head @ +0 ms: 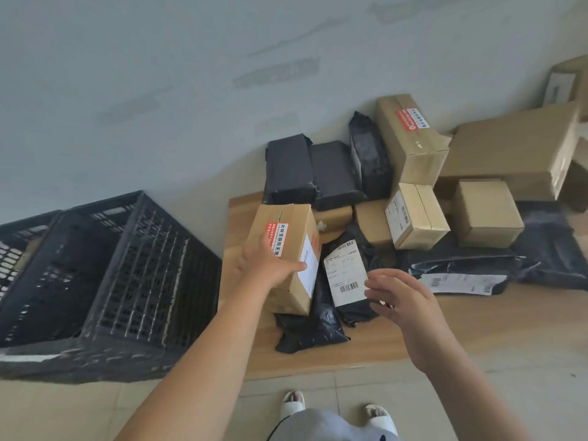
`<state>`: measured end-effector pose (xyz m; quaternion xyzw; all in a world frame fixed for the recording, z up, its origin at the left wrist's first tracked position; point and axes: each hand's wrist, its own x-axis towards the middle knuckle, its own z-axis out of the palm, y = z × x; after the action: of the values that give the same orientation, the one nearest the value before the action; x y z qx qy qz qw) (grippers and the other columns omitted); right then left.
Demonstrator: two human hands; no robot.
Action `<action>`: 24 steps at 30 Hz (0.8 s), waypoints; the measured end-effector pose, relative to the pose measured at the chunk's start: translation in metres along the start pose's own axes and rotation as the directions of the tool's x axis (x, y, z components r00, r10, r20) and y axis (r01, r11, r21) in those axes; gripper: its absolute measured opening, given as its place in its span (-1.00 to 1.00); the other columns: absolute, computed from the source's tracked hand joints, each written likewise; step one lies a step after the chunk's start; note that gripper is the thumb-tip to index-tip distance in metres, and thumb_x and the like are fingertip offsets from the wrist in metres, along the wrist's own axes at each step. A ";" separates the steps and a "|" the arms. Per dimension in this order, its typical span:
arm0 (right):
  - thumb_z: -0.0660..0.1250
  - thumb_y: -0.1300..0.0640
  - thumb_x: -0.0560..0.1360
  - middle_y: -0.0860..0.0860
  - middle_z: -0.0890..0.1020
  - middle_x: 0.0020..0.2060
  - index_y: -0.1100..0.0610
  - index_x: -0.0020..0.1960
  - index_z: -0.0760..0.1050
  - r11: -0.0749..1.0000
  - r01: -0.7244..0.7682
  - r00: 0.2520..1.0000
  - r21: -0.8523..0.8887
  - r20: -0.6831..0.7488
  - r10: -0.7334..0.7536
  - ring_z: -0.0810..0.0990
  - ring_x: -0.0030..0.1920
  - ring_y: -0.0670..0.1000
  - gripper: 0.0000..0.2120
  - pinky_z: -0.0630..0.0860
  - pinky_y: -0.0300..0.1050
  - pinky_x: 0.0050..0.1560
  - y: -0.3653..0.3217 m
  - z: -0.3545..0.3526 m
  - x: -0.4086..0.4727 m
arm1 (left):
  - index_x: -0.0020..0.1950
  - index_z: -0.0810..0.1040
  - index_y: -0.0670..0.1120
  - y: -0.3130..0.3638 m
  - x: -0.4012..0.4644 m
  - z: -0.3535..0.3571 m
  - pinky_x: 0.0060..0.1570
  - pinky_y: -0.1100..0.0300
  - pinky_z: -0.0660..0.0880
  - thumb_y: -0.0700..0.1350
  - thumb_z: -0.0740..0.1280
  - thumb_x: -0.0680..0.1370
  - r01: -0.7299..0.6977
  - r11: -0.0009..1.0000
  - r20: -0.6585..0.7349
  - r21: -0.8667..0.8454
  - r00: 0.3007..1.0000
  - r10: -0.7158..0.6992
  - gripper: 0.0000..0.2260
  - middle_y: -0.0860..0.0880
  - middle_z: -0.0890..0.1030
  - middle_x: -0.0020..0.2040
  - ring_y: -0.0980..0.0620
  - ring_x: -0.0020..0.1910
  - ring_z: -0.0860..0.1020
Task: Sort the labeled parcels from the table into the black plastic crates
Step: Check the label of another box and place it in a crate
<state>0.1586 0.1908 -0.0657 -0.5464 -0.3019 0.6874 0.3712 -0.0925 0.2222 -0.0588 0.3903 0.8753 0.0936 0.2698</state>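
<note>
My left hand [267,265] grips a brown cardboard box [286,224] with a red-and-white sticker and a white label, at the table's left end. My right hand [401,300] hovers with relaxed fingers, its fingertips at the right edge of the white label on a black plastic mailer [346,275]; it holds nothing. Another black mailer [311,329] lies under the box. Two black plastic crates [140,281] stand left of the table; the near one looks empty from here. Several more labeled parcels lie behind.
The wooden table [477,323] carries brown boxes [413,214] and black bags [289,167] piled toward the wall, plus a flat black mailer [461,275] at right. The grey wall is close behind. My feet in white slippers [292,402] stand on tiled floor.
</note>
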 end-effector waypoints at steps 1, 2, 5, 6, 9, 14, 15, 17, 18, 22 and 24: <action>0.31 0.21 0.65 0.08 0.77 -0.07 0.12 0.04 0.71 1.000 0.004 1.000 0.008 0.007 -0.004 0.71 0.05 0.10 -0.81 0.59 0.01 0.11 -0.002 -0.005 0.001 | 0.67 -0.02 0.21 -0.001 0.000 0.002 0.55 -0.23 0.16 0.28 0.60 0.33 0.025 0.999 -0.027 0.021 0.999 -0.024 0.09 -0.08 0.15 0.63 -0.23 0.60 0.15; 0.31 0.21 0.65 0.10 0.76 -0.05 0.13 0.04 0.70 1.000 0.007 1.000 0.018 0.012 -0.007 0.71 0.05 0.10 -0.82 0.58 -0.01 0.08 -0.003 -0.010 0.002 | 0.67 -0.04 0.22 -0.001 0.001 0.004 0.55 -0.24 0.14 0.28 0.59 0.33 0.044 0.998 -0.050 0.043 0.998 -0.042 0.09 -0.09 0.15 0.63 -0.25 0.60 0.15; 0.30 0.22 0.66 0.17 0.75 0.00 0.17 0.07 0.69 0.999 0.007 1.000 0.041 0.012 -0.007 0.70 0.05 0.11 -0.82 0.62 0.03 0.10 -0.005 -0.023 0.003 | 0.65 -0.06 0.27 -0.003 0.004 0.007 0.53 -0.23 0.10 0.28 0.58 0.34 0.078 0.996 -0.050 0.048 0.996 -0.076 0.08 -0.12 0.15 0.64 -0.29 0.60 0.12; 0.30 0.23 0.66 0.17 0.75 0.00 0.19 0.08 0.68 0.999 0.003 1.000 0.042 0.013 -0.004 0.70 0.04 0.11 -0.82 0.61 0.06 0.15 -0.005 -0.027 0.004 | 0.65 -0.06 0.28 -0.003 0.006 0.007 0.51 -0.22 0.12 0.29 0.58 0.33 0.085 0.996 -0.037 0.037 0.996 -0.084 0.08 -0.12 0.16 0.64 -0.29 0.59 0.11; 0.29 0.24 0.66 0.15 0.76 -0.04 0.21 0.07 0.68 1.000 -0.010 1.000 0.026 0.019 0.010 0.69 0.03 0.11 -0.82 0.59 0.08 0.20 -0.007 -0.032 0.004 | 0.64 0.04 0.27 -0.004 0.010 0.005 0.40 -0.15 0.24 0.24 0.60 0.31 0.069 0.997 -0.003 -0.034 0.998 -0.069 0.05 -0.08 0.26 0.58 -0.24 0.54 0.20; 0.32 0.23 0.65 0.19 0.74 0.00 0.18 0.06 0.70 0.999 -0.019 0.998 -0.026 0.055 0.020 0.70 0.06 0.13 -0.83 0.62 0.05 0.14 -0.009 -0.036 0.002 | 0.62 0.09 0.23 -0.010 0.014 -0.007 0.41 -0.13 0.37 0.14 0.64 0.27 0.016 0.995 0.029 -0.101 1.000 -0.013 0.06 -0.04 0.33 0.50 -0.19 0.48 0.30; 0.32 0.22 0.65 0.19 0.74 0.00 0.18 0.06 0.70 0.999 -0.021 0.998 -0.034 0.059 0.023 0.71 0.06 0.13 -0.83 0.64 0.02 0.10 -0.009 -0.036 0.001 | 0.62 0.08 0.23 -0.011 0.014 -0.012 0.40 -0.17 0.41 0.12 0.64 0.26 0.005 0.993 0.044 -0.119 0.999 0.000 0.07 -0.03 0.36 0.48 -0.18 0.45 0.34; 0.33 0.21 0.64 0.17 0.76 -0.02 0.16 0.06 0.70 0.998 -0.027 0.998 -0.055 0.061 0.031 0.72 0.07 0.13 -0.84 0.63 -0.02 0.02 -0.008 -0.037 0.001 | 0.60 0.10 0.22 -0.013 0.011 -0.023 0.21 -0.10 0.52 0.06 0.65 0.27 -0.012 0.975 0.064 -0.223 0.998 0.027 0.05 0.00 0.42 0.41 -0.10 0.31 0.46; 0.34 0.21 0.64 0.16 0.76 -0.02 0.16 0.06 0.70 0.997 -0.030 0.997 -0.068 0.064 0.034 0.72 0.07 0.13 -0.85 0.62 -0.03 0.01 -0.008 -0.036 0.001 | 0.59 0.12 0.22 -0.013 0.009 -0.030 0.08 -0.04 0.55 0.05 0.66 0.26 -0.022 0.957 0.062 -0.288 0.997 0.041 0.04 0.01 0.46 0.37 -0.06 0.23 0.50; 0.37 0.16 0.64 0.13 0.75 0.01 0.11 0.08 0.69 0.994 -0.042 0.996 -0.105 0.071 0.050 0.72 0.08 0.12 -0.88 0.63 -0.04 0.02 -0.011 -0.031 0.001 | 0.57 0.12 0.29 -0.014 -0.019 -0.060 -0.10 0.16 0.45 0.12 0.66 0.17 -0.073 0.834 0.056 -0.547 0.991 0.124 0.09 0.19 0.55 0.14 0.13 0.06 0.55; 0.39 0.10 0.63 0.10 0.75 0.03 0.06 0.09 0.68 0.993 -0.021 0.996 -0.118 0.086 0.032 0.71 0.09 0.10 -0.89 0.64 -0.02 0.07 -0.013 -0.026 -0.001 | 0.53 0.17 0.33 -0.013 -0.037 -0.066 0.11 0.05 0.49 0.10 0.68 0.19 -0.098 0.723 0.038 -0.684 0.985 0.170 0.04 0.12 0.60 0.21 0.06 0.15 0.58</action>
<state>0.1863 0.1969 -0.0599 -0.5407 -0.3504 0.6965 0.3157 -0.1163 0.1899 0.0060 0.3309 0.7355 0.4069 0.4290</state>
